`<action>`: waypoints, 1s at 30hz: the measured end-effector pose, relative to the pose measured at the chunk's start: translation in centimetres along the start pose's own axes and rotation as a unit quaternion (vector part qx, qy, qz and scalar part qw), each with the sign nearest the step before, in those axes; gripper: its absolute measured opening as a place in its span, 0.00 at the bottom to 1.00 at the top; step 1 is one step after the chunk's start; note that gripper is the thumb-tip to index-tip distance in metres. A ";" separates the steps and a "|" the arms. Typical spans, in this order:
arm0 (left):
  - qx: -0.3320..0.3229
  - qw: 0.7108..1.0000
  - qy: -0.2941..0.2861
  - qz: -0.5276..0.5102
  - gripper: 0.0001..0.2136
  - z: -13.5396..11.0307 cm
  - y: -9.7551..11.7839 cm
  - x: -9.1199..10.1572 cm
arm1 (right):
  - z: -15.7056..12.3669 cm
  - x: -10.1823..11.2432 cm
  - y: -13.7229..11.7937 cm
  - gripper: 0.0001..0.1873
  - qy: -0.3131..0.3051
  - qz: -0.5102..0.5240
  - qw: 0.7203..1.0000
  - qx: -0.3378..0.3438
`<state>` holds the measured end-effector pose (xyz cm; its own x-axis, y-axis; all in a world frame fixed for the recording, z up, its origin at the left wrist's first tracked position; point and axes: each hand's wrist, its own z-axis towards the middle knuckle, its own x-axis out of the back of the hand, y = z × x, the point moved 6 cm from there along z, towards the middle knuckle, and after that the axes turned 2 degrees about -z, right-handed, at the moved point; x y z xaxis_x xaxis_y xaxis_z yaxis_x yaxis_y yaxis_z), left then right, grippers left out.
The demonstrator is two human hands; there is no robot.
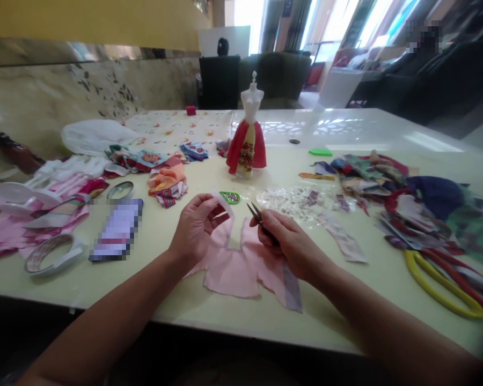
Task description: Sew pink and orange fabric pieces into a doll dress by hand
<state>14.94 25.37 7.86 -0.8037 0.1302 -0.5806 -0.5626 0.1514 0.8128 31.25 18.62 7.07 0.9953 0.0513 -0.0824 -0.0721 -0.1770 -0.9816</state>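
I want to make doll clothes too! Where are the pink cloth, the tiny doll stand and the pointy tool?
pink cloth [229, 268], head view, on its middle panel.
doll stand [251, 101], head view, on its white chest.
pointy tool [254, 212], head view, on its dark tips.

Two bare forearms show, the left forearm [116, 316] and the right forearm [386, 327]. Each is uncovered from the wrist back past the near edge of the counter [153, 241] to where the picture cuts it off, so any sleeve lies out of view. The left grip [195, 228] and the right grip [290, 244] are bare hands with plain fingers and wrists, the nails too small to tell, and toward the lower corners both arms look broad and blurred.
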 end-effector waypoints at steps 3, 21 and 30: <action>-0.002 0.999 0.020 -0.026 0.09 -0.1 0.1 0.3 | -0.4 -1.0 0.7 0.21 -0.009 0.001 1.000 -0.024; 0.061 0.998 0.031 0.010 0.11 -1.9 -1.5 -0.8 | -0.9 -2.5 0.7 0.21 0.003 -0.027 0.999 0.021; 0.063 0.997 0.036 0.008 0.11 -2.1 -1.5 -0.7 | -1.0 -2.4 0.7 0.20 0.010 -0.042 0.999 0.026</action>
<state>15.94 23.02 7.18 -0.8266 0.0630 -0.5593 -0.5249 0.2722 0.8065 28.83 17.43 6.75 0.9990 0.0437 0.0031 0.0084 -0.1221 -0.9925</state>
